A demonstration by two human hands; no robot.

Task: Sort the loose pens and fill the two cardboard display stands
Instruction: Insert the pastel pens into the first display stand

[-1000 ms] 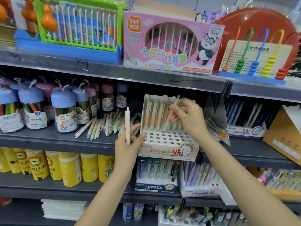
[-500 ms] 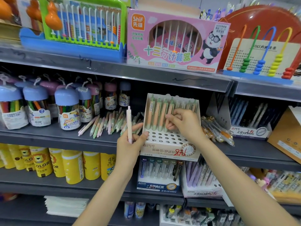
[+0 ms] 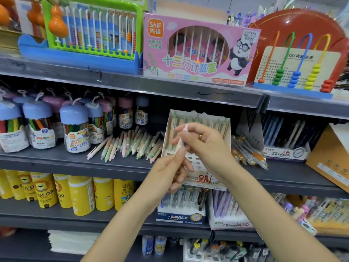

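Both hands meet in front of the cardboard display stand [image 3: 196,163] on the middle shelf [image 3: 56,159]. A pale pen [image 3: 181,140] with a pink end slants between them, its image blurred. The left hand [image 3: 170,171] pinches the pen's lower part between thumb and fingertips, fingers narrow around the barrel. The right hand [image 3: 205,142], wearing a ring, curls its fingers [image 3: 186,129] over the pen's upper part, the pink end showing just past them; how firmly it grips cannot be told through the blur. The stand's back row holds green and cream pens [image 3: 198,120] upright, and open holes show in its front part below the hands. Left of the stand, a heap of loose pens [image 3: 128,146] lies on the shelf, beside jars with blue and purple caps [image 3: 74,127].
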